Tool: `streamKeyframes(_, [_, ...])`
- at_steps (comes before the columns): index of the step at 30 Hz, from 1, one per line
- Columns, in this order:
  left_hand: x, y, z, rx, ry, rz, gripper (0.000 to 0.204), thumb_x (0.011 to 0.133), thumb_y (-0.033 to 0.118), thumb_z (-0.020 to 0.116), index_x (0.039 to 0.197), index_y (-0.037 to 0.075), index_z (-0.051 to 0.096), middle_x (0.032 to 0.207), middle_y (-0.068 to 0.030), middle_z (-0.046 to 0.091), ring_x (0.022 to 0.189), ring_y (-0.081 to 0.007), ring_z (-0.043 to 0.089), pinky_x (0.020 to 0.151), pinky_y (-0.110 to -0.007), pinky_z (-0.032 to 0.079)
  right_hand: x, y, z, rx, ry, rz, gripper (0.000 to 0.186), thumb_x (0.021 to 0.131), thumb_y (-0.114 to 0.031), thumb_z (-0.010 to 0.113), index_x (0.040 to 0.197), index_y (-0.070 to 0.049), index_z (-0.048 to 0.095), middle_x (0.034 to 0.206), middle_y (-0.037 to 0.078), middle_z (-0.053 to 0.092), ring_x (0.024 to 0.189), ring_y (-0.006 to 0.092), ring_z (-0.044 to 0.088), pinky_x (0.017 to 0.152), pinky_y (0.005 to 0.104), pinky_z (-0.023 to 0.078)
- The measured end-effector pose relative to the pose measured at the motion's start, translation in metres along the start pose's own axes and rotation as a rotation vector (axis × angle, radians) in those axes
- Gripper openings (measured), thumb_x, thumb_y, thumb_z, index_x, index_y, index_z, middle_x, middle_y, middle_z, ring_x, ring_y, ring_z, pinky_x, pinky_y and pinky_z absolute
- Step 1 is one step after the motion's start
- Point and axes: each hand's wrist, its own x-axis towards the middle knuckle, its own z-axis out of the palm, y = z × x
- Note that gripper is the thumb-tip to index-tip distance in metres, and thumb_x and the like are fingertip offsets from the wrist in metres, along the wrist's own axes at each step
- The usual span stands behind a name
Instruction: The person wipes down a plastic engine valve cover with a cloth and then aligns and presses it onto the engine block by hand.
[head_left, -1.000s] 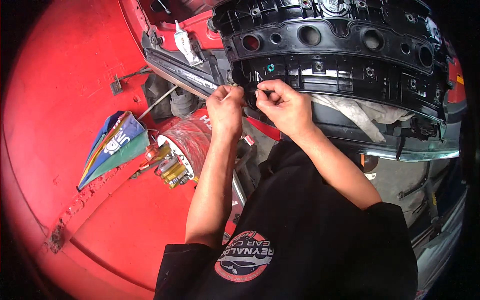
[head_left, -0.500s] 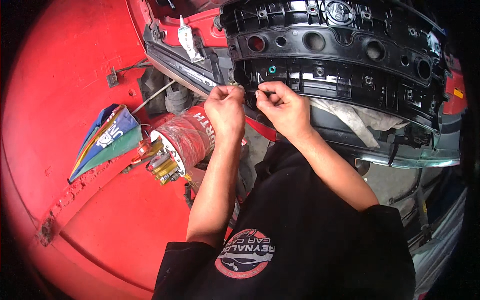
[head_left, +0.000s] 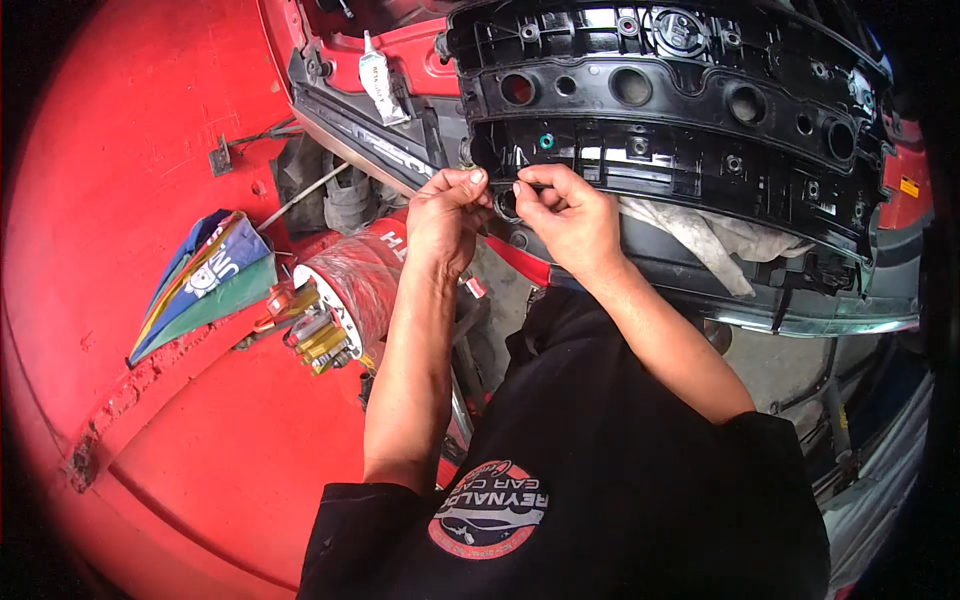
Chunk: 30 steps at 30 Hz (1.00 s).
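Note:
A large black engine valve cover [head_left: 600, 130] lies underside up, with several round holes and a small green ring seal [head_left: 546, 142] in its near left part. At its near left corner, my left hand [head_left: 445, 215] pinches with thumb and fingertips. My right hand [head_left: 570, 215] pinches close beside it, fingertips at the cover's edge. Something thin and dark shows at the fingertips, too small to make out. Between the two hands a dark round rim [head_left: 507, 207] shows, partly hidden by the right fingers.
A white sealant tube [head_left: 380, 85] rests on the red car body beyond my left hand. A crumpled grey rag [head_left: 705, 235] sits under the cover's near edge. At left are a plastic-wrapped red container [head_left: 350, 275] with tools on top and a colourful folded cloth [head_left: 215, 270] on a red panel [head_left: 200, 440].
My left hand has rolled so its thumb shows more, and it has drawn slightly away from the right. The round rim between the hands has come into sight. My right hand stays nearly still.

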Motion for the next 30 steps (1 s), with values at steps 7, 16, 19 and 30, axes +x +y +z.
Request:
streamKeyframes(7, [0.003,-0.005,0.003,0.010,0.048,0.061,0.011,0.089,0.006,0.072,0.086,0.005,0.062,0.076,-0.0033,0.064,0.068,-0.0146,0.060,0.065,-0.030,0.049,0.003,0.002,0.001,0.072,0.007,0.049,0.015,0.085,-0.015,0.079,0.098,-0.010,0.074,0.062,0.000,0.066,0.055,0.0037,0.060,0.051,0.0243,0.049])
streamKeyframes(16, [-0.005,-0.018,-0.012,-0.079,-0.144,0.102,0.014,0.095,0.014,0.067,0.101,0.001,0.066,0.088,-0.0032,0.066,0.078,-0.0142,0.061,0.073,-0.029,0.049,0.005,0.003,0.002,0.033,0.010,0.025,0.017,0.084,-0.016,0.079,0.099,-0.009,0.074,0.061,0.000,0.066,0.056,0.0024,0.059,0.052,0.0234,0.047])
streamKeyframes(19, [0.000,-0.015,-0.006,0.086,-0.094,0.133,0.016,0.093,0.016,0.070,0.097,0.001,0.067,0.085,-0.0026,0.067,0.075,-0.0127,0.060,0.070,-0.027,0.048,0.006,0.004,0.002,0.081,0.029,0.004,0.018,0.084,-0.016,0.079,0.099,-0.008,0.074,0.061,0.000,0.066,0.056,0.0020,0.058,0.052,0.0231,0.047])
streamKeyframes(30, [0.000,-0.019,0.003,0.158,0.044,0.247,0.008,0.088,0.006,0.072,0.082,0.001,0.069,0.073,-0.0016,0.064,0.064,-0.0092,0.053,0.061,-0.025,0.042,0.001,-0.012,0.008,0.165,0.000,0.106,0.018,0.089,-0.007,0.074,0.104,0.001,0.068,0.070,0.001,0.066,0.059,0.0021,0.057,0.052,0.0188,0.043])
